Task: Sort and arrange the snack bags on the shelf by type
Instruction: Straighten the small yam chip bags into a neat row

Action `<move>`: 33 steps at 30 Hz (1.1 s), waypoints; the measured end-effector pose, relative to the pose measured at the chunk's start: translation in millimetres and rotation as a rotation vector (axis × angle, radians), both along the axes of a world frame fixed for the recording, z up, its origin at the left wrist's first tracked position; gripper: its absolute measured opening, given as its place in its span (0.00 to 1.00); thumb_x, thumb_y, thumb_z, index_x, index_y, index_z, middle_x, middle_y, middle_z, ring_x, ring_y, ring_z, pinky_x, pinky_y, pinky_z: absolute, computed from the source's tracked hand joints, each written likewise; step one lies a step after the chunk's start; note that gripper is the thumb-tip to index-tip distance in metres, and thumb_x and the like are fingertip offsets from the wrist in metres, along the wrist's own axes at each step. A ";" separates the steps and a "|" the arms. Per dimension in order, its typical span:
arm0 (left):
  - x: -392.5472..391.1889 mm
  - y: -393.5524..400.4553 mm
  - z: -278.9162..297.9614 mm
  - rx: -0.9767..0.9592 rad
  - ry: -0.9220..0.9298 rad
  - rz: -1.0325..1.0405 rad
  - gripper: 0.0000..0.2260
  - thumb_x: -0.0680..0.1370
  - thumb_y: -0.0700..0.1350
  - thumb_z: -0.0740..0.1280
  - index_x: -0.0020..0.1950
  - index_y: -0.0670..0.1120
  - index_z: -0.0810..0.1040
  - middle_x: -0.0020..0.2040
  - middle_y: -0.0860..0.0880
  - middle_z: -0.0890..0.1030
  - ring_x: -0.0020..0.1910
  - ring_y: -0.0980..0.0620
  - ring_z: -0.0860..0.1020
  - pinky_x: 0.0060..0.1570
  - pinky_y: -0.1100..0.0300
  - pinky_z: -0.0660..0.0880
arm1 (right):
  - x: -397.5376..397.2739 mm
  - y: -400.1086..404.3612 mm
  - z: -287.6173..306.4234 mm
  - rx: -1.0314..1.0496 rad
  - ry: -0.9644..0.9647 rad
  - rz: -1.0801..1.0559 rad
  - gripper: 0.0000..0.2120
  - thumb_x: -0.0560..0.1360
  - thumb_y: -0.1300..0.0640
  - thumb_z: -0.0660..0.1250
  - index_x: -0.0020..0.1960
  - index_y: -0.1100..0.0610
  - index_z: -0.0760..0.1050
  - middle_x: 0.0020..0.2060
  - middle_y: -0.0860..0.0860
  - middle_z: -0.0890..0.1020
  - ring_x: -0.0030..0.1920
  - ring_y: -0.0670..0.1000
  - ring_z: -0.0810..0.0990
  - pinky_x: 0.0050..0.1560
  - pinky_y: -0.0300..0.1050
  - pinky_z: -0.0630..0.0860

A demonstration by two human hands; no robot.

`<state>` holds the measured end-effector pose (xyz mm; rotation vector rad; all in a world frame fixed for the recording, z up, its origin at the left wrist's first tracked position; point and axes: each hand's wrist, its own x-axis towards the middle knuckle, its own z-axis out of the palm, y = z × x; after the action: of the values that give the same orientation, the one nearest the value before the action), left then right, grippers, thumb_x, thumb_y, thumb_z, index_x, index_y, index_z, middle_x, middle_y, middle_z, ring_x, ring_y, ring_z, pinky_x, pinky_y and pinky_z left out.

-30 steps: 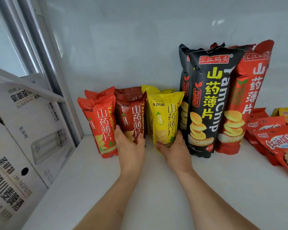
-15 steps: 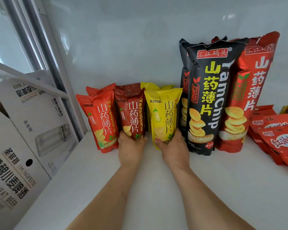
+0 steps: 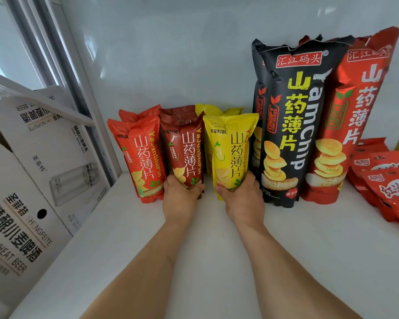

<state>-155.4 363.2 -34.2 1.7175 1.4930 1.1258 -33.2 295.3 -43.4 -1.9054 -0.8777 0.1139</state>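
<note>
L hand (image 3: 180,199): thumb across the front of the dark red bag (image 3: 184,153) at its base, rest of fingers curled behind/beside it, clamped on the bag. R hand (image 3: 242,199): thumb on the front lower edge of the yellow bag (image 3: 230,155), fingers wrapped round its R side, gripping it. Both hands sit centre of frame, forearms coming in from the bottom edge.

Both bags upright, bases on the white shelf (image 3: 217,261), side by side, nearly touching. Glossy foil pouches, tall and narrow, crimped top seals, slightly puffed; white vertical characters, chip picture low on the front. A like bag stands behind each.

Left of the dark red one: orange-red bag (image 3: 138,157), same shape, tilted a bit left, a second behind it. Right of the yellow one: large black bag (image 3: 293,125), approx. twice as tall, matte-looking w/ yellow lettering; then large red bag (image 3: 352,116), shiny foil. Far right, lower: flat red pouches (image 3: 387,180) leaning in a stack.

Left of frame: white cardboard boxes (image 3: 28,180), printed "WHEAT BEER". Shelf surface smooth, back wall white, faintly glossy.
</note>
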 end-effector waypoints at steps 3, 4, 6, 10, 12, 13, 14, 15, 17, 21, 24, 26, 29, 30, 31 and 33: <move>0.8 -1.1 -0.1 0.008 0.001 0.006 0.35 0.71 0.51 0.78 0.71 0.41 0.67 0.66 0.43 0.74 0.63 0.42 0.75 0.57 0.49 0.74 | -0.5 -0.7 0.2 -0.004 -0.004 -0.001 0.40 0.68 0.42 0.76 0.71 0.58 0.63 0.65 0.57 0.73 0.65 0.60 0.71 0.61 0.54 0.70; 0.9 -1.8 0.0 0.009 -0.004 0.006 0.35 0.71 0.51 0.78 0.71 0.41 0.67 0.66 0.43 0.74 0.63 0.42 0.75 0.57 0.49 0.74 | -0.8 -1.1 0.6 -0.005 -0.004 0.000 0.40 0.68 0.42 0.76 0.71 0.58 0.63 0.65 0.57 0.73 0.65 0.60 0.71 0.61 0.54 0.71; 0.3 -3.4 0.9 -0.002 -0.012 0.003 0.36 0.70 0.52 0.78 0.72 0.41 0.66 0.66 0.43 0.74 0.64 0.42 0.75 0.58 0.49 0.74 | -1.6 -1.7 1.0 -0.003 -0.002 0.000 0.42 0.67 0.42 0.77 0.72 0.58 0.63 0.65 0.57 0.73 0.65 0.60 0.71 0.61 0.54 0.71; -5.5 -6.2 1.9 -0.026 -0.014 -0.025 0.40 0.69 0.53 0.79 0.75 0.43 0.65 0.69 0.44 0.73 0.66 0.43 0.75 0.60 0.50 0.74 | -4.2 -4.8 2.3 -0.009 -0.001 0.008 0.46 0.66 0.42 0.77 0.75 0.58 0.59 0.68 0.58 0.71 0.67 0.61 0.69 0.63 0.55 0.70; -10.9 -11.8 2.4 -0.026 -0.016 -0.059 0.39 0.70 0.53 0.78 0.76 0.44 0.64 0.69 0.45 0.73 0.66 0.44 0.74 0.61 0.53 0.74 | -8.4 -8.7 2.5 -0.026 -0.010 0.008 0.49 0.67 0.42 0.77 0.77 0.59 0.56 0.70 0.59 0.69 0.69 0.62 0.67 0.65 0.55 0.69; -14.9 -14.6 2.5 -0.025 -0.015 -0.075 0.38 0.71 0.53 0.77 0.76 0.45 0.65 0.69 0.46 0.73 0.67 0.45 0.74 0.61 0.53 0.74 | -11.6 -11.8 3.4 -0.027 -0.018 0.000 0.50 0.67 0.42 0.77 0.77 0.59 0.55 0.70 0.60 0.68 0.69 0.62 0.67 0.65 0.55 0.68; -20.2 -16.0 2.0 -0.019 -0.004 -0.083 0.36 0.72 0.54 0.76 0.75 0.46 0.66 0.69 0.47 0.74 0.66 0.46 0.75 0.60 0.54 0.74 | -15.0 -15.1 4.7 -0.024 -0.034 -0.021 0.49 0.67 0.42 0.77 0.77 0.60 0.56 0.69 0.61 0.68 0.69 0.62 0.67 0.65 0.55 0.68; -26.9 -17.5 2.7 -0.016 0.024 -0.073 0.32 0.74 0.54 0.74 0.74 0.46 0.67 0.68 0.48 0.75 0.65 0.46 0.75 0.58 0.54 0.74 | -18.8 -18.3 5.8 -0.018 -0.069 -0.062 0.47 0.67 0.42 0.77 0.75 0.60 0.59 0.68 0.61 0.69 0.67 0.63 0.67 0.64 0.54 0.68; -44.0 -19.8 7.5 -0.028 0.086 0.013 0.24 0.77 0.56 0.70 0.68 0.47 0.70 0.63 0.48 0.77 0.61 0.46 0.77 0.54 0.54 0.75 | -29.0 -25.3 10.0 0.029 -0.160 -0.151 0.40 0.68 0.41 0.75 0.71 0.61 0.66 0.63 0.60 0.73 0.63 0.61 0.69 0.60 0.54 0.69; -79.5 -8.0 12.4 0.033 -0.008 0.206 0.30 0.75 0.57 0.73 0.71 0.45 0.68 0.68 0.46 0.71 0.67 0.45 0.72 0.63 0.48 0.73 | -60.6 -25.2 21.2 0.171 -0.187 0.001 0.29 0.71 0.43 0.73 0.64 0.58 0.71 0.56 0.54 0.76 0.57 0.54 0.74 0.53 0.50 0.74; -93.9 8.6 9.7 -0.006 0.010 0.187 0.46 0.72 0.62 0.74 0.79 0.42 0.56 0.76 0.43 0.62 0.75 0.42 0.62 0.71 0.47 0.64 | -84.4 -4.1 24.4 0.188 -0.182 0.055 0.35 0.71 0.42 0.73 0.70 0.57 0.67 0.62 0.53 0.75 0.63 0.52 0.73 0.58 0.48 0.74; -96.7 16.7 7.5 -0.027 0.020 0.131 0.51 0.70 0.64 0.74 0.80 0.43 0.51 0.78 0.44 0.58 0.77 0.42 0.59 0.72 0.46 0.63 | -97.6 11.6 24.0 0.197 -0.145 0.051 0.39 0.70 0.41 0.74 0.73 0.57 0.63 0.65 0.53 0.74 0.67 0.53 0.71 0.63 0.51 0.73; -102.0 30.4 5.2 -0.027 0.015 0.024 0.51 0.69 0.63 0.76 0.80 0.46 0.51 0.77 0.46 0.61 0.74 0.44 0.65 0.69 0.46 0.69 | -110.8 29.5 22.1 0.204 -0.087 -0.027 0.44 0.69 0.40 0.74 0.75 0.58 0.60 0.68 0.56 0.73 0.68 0.57 0.71 0.65 0.56 0.72; -105.0 35.0 5.1 -0.027 0.005 -0.016 0.48 0.69 0.62 0.77 0.79 0.48 0.55 0.74 0.46 0.66 0.71 0.45 0.69 0.66 0.46 0.72 | -113.8 33.8 22.5 0.199 -0.065 -0.055 0.45 0.69 0.40 0.74 0.76 0.59 0.59 0.69 0.57 0.72 0.69 0.59 0.70 0.66 0.56 0.71; -108.6 38.9 4.8 -0.025 0.001 -0.052 0.44 0.69 0.61 0.77 0.77 0.49 0.60 0.71 0.47 0.70 0.67 0.46 0.74 0.62 0.47 0.76 | -115.8 38.3 23.9 0.198 -0.049 -0.079 0.47 0.69 0.40 0.74 0.76 0.60 0.58 0.70 0.58 0.71 0.69 0.59 0.70 0.67 0.56 0.70; -115.5 44.4 4.3 -0.027 -0.008 -0.111 0.38 0.70 0.60 0.77 0.74 0.50 0.65 0.67 0.50 0.76 0.62 0.48 0.78 0.58 0.49 0.78 | -117.6 47.0 27.9 0.206 -0.043 -0.124 0.48 0.67 0.39 0.75 0.76 0.61 0.57 0.69 0.59 0.72 0.69 0.60 0.70 0.66 0.57 0.71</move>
<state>-270.9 407.6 -29.9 1.7527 1.3842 1.0485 -150.8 342.3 -15.4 -1.7690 -0.7668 -0.0903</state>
